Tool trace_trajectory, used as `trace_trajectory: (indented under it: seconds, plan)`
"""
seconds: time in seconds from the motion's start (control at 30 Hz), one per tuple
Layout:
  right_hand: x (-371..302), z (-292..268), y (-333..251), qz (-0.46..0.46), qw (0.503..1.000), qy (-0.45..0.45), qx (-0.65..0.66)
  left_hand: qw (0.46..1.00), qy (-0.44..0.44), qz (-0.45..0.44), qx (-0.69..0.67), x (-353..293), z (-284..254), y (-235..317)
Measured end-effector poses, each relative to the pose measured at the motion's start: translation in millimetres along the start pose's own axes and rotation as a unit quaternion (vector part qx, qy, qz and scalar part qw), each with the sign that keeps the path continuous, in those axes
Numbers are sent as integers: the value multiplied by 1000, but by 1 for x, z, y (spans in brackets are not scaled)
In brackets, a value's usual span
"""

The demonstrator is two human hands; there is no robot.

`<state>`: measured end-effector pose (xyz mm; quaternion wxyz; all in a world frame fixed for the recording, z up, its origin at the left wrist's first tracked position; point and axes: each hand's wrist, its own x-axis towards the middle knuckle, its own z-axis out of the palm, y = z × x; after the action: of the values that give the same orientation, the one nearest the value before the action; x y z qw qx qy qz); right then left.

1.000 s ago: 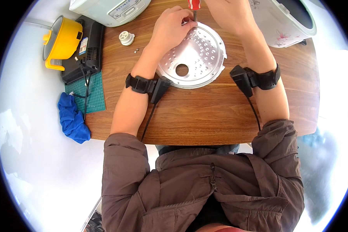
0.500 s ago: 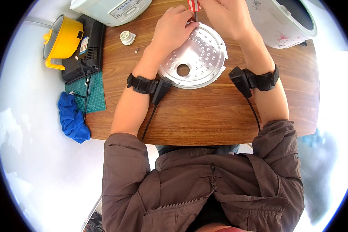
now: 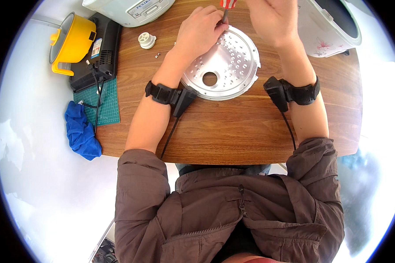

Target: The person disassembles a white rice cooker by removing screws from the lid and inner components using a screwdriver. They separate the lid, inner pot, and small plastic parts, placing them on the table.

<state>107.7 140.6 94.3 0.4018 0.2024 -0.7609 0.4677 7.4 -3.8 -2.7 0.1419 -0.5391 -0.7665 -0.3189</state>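
Observation:
A round, perforated silver metal lid plate [image 3: 221,90] lies on the table, with one large round hole near its front left. My left hand [image 3: 199,35] is closed at the plate's far edge, its thumb and fingertips around the lower end of a screwdriver shaft. That screwdriver [image 3: 228,4], with a red and white handle, stands tilted at the rim, its tip hidden by the fingers. Over the far right of the plate, my right hand [image 3: 274,22] reaches up to the screwdriver handle; its fingertips run out of the top of the view.
A white plastic cap [image 3: 146,40] and small screws [image 3: 158,55] sit left of the plate. A pale rice cooker body [image 3: 327,33] and a pale appliance [image 3: 134,13] stand behind. At left are a yellow pot [image 3: 74,41], black device [image 3: 101,61], green mat [image 3: 109,105] and blue cloth [image 3: 82,131].
My right hand has shifted slightly right, and the screwdriver handle leans more to the right. My left hand stays at the plate's far edge. The whole view has shifted slightly.

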Motion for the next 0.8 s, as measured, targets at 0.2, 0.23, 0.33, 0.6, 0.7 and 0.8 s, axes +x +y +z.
trace_trajectory:
  seconds: [0.2,0.23,0.33,0.6,0.7,0.8]
  plan:
    - [3,-10,2,-33,996,61,49,1000,-28,1,15,2,-4,7]
    - [4,-11,3,-35,996,69,47,999,-27,2,21,2,-4,7]
    - [5,-15,6,-48,995,84,36,999,-23,1,31,1,1,5]
    - [7,-11,8,-54,994,86,35,993,-61,-81,-64,10,-15,1]
    - [4,-14,9,-50,994,93,29,985,-125,-122,10,21,-51,3]
    - [5,-17,5,-36,994,99,39,978,-133,-134,88,3,-93,-37]
